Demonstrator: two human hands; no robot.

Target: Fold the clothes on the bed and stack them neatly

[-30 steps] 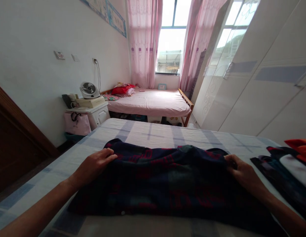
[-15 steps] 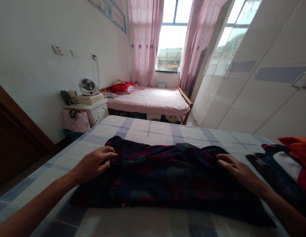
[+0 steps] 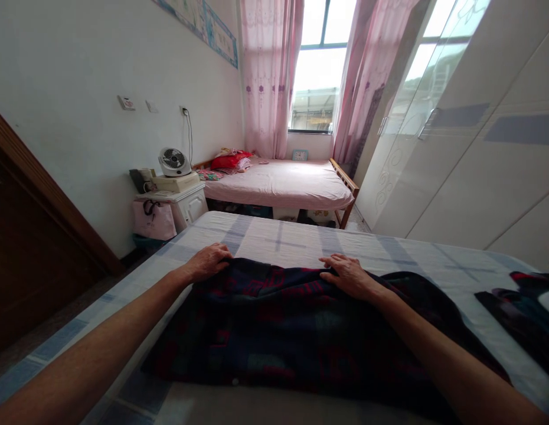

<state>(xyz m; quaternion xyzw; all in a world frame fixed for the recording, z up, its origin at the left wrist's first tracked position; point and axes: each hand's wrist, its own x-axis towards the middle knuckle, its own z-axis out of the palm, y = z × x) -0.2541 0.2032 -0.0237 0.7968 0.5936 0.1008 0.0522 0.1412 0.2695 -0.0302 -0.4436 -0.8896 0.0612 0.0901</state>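
A dark navy shirt (image 3: 274, 330) with a red and green pattern lies folded in a wide flat shape across the bed in front of me. A small white button shows at its near edge. At the far left corner of the shirt, my left hand (image 3: 210, 262) is closed on the cloth, fingers over the edge. My right hand (image 3: 350, 277) rests at the middle of the far edge, its fingers stretched out and the thumb apart, touching the cloth. My right forearm covers part of the shirt's right side.
The shirt lies on a bed with a blue and white checked sheet (image 3: 274, 236). To the right is a pile of dark clothes (image 3: 522, 319). Beyond stand a second bed with a pink sheet (image 3: 278, 180), a nightstand (image 3: 192, 203) with a fan (image 3: 175, 160), and a white wardrobe (image 3: 469, 177).
My right hand has moved left from the shirt's far right corner to the middle of its far edge. The left hand has shifted to the far left corner. The view has turned slightly right-to-left.
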